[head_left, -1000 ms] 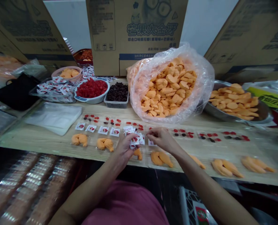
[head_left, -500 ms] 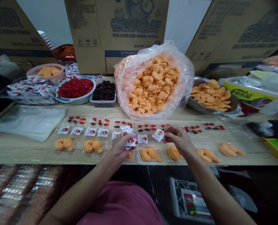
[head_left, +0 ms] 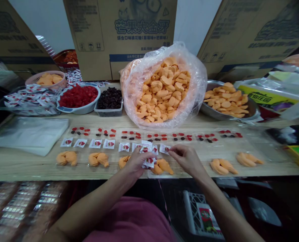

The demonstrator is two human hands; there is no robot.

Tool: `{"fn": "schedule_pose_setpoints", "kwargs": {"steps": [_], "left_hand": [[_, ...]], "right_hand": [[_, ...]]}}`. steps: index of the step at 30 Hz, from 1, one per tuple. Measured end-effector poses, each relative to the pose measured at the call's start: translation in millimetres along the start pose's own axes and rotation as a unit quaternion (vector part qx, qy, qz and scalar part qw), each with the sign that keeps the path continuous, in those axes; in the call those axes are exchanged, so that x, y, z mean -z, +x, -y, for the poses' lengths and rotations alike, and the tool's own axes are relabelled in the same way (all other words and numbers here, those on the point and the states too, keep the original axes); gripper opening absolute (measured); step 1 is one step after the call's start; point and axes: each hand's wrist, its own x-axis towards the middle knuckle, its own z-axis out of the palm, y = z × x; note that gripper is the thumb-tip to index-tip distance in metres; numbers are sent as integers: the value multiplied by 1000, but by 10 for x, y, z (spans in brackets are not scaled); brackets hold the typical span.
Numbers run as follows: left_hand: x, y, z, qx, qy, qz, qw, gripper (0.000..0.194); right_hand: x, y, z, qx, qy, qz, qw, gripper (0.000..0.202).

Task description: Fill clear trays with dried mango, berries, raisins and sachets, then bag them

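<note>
- Left hand (head_left: 136,163) and right hand (head_left: 189,160) now lie closer together.
- Left: curled round sachets (head_left: 148,162); right: pinching one's right edge.
- Sachets: likely light, slippery; grip edges.

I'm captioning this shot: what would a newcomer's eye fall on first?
The gaping bag of orange pieces at the back middle of the table stands out most. Next come the red bits in the bowl to its left, past the dark bits. In front, the left hand holds a bunch of sachets while, to its right, the right hand pinches another sachet.
</note>
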Motion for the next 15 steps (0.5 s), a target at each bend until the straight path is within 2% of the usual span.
{"fn": "schedule_pose_setpoints", "kwargs": {"steps": [5,7,11,13,15], "left_hand": [[-125,9,105,9,34,52,998,30],[-181,22,147,14,48,67,996,31],[-281,29,180,17,66,67,995,33],[-314,17,169,25,72,73,994,31],[-333,2,150,39,72,71,994,31]], "right_hand": [[-17,102,283,32,129,60,989,21],[-51,131,356,45,168,59,983,16],[-8,130,359,25,274,24,961,15],[109,100,292,-8,329,0,944,18],[267,54,182,-29,362,-61,930,22]]}}
